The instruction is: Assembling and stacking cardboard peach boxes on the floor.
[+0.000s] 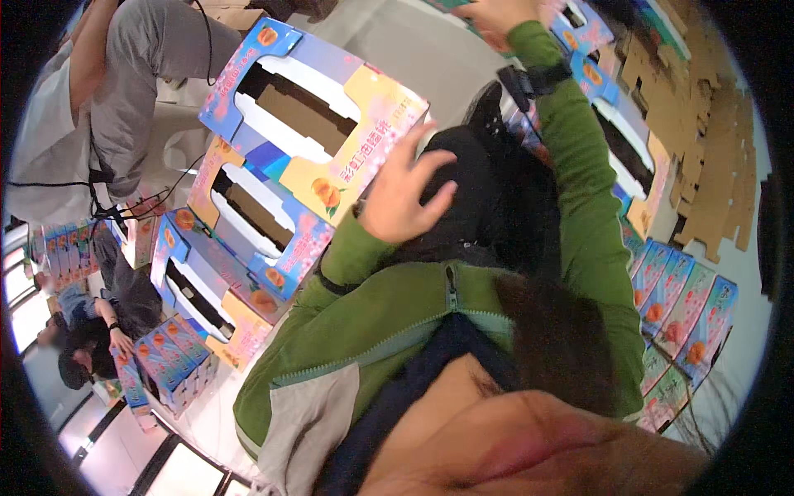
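Observation:
My left hand [411,192] is open, its fingers spread, beside the near side of a printed cardboard box [385,99]. That box is pink, yellow and blue with peach pictures and a large cut-out window. Whether the fingertips touch it I cannot tell. My right arm stretches away to the far edge of view. There my right hand [499,18] has its fingers bent at a teal-green edge [447,3], mostly cut off by the frame. What it grips there is too little shown to name. A black band with a small device [536,81] sits on my right wrist.
More window boxes [248,211] line up at left. Others [591,74] stand beyond my right arm, near flat brown cardboard sheets [703,140]. Packed cartons [686,306] lie at lower right. A person in grey trousers [136,91] is at upper left; another handles cartons [169,355] at lower left.

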Demonstrator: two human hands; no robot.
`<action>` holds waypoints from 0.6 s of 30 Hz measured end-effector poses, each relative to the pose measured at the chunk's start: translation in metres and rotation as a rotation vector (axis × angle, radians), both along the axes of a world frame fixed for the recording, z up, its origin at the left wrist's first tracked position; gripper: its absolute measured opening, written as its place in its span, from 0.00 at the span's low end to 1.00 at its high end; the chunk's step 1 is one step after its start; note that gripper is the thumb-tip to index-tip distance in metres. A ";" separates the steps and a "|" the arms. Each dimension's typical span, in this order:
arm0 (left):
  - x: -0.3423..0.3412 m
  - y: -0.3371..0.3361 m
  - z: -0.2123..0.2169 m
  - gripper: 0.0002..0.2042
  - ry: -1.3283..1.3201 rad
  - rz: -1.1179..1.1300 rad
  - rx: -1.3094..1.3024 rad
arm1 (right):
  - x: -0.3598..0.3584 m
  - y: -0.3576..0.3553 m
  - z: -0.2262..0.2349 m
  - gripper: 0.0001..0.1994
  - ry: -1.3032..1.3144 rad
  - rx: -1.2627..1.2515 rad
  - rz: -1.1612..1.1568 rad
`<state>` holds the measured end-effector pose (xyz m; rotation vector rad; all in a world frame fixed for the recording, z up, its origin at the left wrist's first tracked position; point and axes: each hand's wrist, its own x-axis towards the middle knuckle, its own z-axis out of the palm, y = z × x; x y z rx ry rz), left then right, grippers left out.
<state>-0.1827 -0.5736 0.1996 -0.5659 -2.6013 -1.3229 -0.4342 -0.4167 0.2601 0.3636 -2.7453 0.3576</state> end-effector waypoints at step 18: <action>-0.017 -0.077 -0.031 0.40 -0.163 0.187 -0.699 | 0.020 -0.080 -0.249 0.50 -0.409 -0.110 0.052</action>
